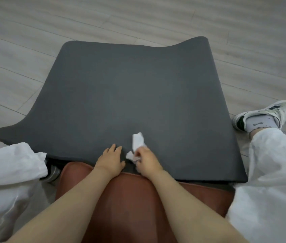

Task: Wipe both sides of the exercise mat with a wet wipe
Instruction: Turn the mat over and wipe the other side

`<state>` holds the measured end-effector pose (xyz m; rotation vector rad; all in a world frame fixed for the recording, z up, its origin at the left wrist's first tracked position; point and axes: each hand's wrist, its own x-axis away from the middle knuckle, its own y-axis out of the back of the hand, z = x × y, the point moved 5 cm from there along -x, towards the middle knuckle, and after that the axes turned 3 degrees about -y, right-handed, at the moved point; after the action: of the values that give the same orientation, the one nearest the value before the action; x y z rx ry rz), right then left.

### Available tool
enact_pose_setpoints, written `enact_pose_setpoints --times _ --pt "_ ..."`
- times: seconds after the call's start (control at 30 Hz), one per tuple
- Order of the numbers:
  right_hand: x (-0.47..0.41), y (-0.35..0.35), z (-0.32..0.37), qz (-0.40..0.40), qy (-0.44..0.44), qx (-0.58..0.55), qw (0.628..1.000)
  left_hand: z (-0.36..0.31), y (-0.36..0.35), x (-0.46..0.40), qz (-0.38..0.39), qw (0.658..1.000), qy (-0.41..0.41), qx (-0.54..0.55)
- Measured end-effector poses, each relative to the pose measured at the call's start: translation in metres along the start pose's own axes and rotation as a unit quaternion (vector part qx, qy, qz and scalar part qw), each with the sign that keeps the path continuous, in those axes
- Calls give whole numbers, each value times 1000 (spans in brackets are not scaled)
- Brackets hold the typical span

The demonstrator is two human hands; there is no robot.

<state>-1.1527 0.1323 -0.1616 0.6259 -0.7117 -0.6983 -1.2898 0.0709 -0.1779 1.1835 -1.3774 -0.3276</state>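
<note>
A dark grey exercise mat (pixel 130 95) lies spread on the floor in front of me, its far right corner and near left corner curled upward. My left hand (pixel 110 159) rests flat on the mat's near edge with straight fingers. Just to its right, my right hand (pixel 146 160) pinches a crumpled white wet wipe (pixel 137 140), which sticks up past the fingers over the mat.
I sit on a reddish-brown seat (pixel 126 199) whose front edge meets the mat. My legs in white trousers (pixel 268 172) flank the mat, with a white sneaker (pixel 268 114) at the right and another shoe (pixel 52 171) at the left. Pale wood-look floor (pixel 33 41) surrounds everything.
</note>
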Motion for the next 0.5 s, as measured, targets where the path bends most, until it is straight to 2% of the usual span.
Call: enact_pose_setpoints --times 0.03,0.07,0.1,0.17,0.23,0.3,0.4,0.43,0.47,0.5 --pt "1 -11 27 72 96 25 992 0 1 -1 -3 1000 -6 6" --pt "-1 -14 38 119 154 69 978 -1 2 -1 -3 1000 -9 9" --pt "-6 -8 34 140 169 119 968 -1 3 -1 2 1000 -8 9" --pt "-11 19 -12 111 137 214 961 -1 2 0 23 1000 -1 1" --pt "0 67 -87 57 40 281 957 -2 3 -1 33 999 3 -9" --pt "24 127 -173 -31 -123 313 941 -3 4 -1 33 999 6 -14" --pt "71 195 -244 -189 -415 239 857 -4 3 0 39 999 7 -19" --pt "73 192 -242 -214 -450 197 844 -4 2 0 39 999 8 -19" --pt "69 180 -226 -227 -437 155 857 -4 3 1 38 999 8 -19" --pt "56 154 -203 -218 -395 116 885 -4 3 1 36 999 8 -19"
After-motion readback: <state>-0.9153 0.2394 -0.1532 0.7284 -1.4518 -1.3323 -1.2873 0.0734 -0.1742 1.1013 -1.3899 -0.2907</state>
